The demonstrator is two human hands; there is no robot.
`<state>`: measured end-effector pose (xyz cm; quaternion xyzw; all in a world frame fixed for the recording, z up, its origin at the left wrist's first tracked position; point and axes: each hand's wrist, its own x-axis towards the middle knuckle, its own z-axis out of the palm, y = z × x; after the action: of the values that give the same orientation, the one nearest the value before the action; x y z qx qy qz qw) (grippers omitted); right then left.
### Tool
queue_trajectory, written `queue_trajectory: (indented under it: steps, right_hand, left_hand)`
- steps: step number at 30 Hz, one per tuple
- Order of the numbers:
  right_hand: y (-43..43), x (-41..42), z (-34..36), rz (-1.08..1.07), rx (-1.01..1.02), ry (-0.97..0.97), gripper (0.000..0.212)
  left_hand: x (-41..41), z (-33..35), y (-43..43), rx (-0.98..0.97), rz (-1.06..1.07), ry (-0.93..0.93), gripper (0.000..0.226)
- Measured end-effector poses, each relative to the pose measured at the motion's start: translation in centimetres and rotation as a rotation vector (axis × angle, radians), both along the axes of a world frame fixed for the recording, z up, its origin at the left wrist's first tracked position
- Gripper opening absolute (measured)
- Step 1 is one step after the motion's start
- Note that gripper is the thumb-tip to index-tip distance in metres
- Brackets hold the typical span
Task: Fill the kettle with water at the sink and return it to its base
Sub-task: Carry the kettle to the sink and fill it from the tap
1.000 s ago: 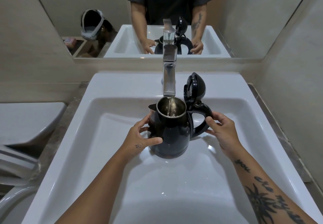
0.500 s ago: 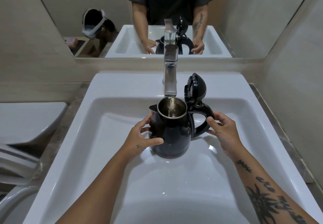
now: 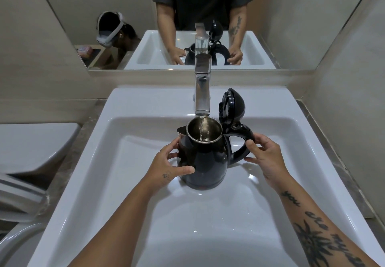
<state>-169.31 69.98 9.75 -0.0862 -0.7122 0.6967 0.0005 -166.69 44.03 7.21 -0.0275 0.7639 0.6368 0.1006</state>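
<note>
A black electric kettle stands in the white sink, its lid flipped up behind the handle. A thin stream of water runs from the chrome faucet into the kettle's steel mouth. My left hand wraps the kettle's left side, thumb across the front. My right hand pinches the handle's outer curve with fingertips. The kettle's base is not in view.
A mirror above the sink reflects a person's torso, the kettle and a second person wearing a headset. A white toilet stands to the left. Tiled walls close in on both sides, and a stone ledge borders the sink's right edge.
Both hands and the kettle stay in the same place; water keeps running into the kettle.
</note>
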Motion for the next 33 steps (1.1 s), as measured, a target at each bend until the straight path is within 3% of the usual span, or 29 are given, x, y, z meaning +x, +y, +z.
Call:
queue_trajectory:
  steps: [11,17,33]
  right_hand:
    - [-0.07,-0.06,-0.04,-0.014,0.012,-0.004,0.013]
    - [0.00,-0.13,-0.12,-0.018,0.005,-0.010,0.014]
    - [-0.09,-0.09,-0.15,-0.024,-0.004,-0.012,0.017]
  left_hand:
    - [-0.17,0.04,-0.03,0.021,0.000,-0.006,0.098]
    - [-0.20,0.11,0.02,0.015,0.006,-0.003,0.107]
    - [-0.17,0.31,0.19,0.016,0.022,0.019,0.093]
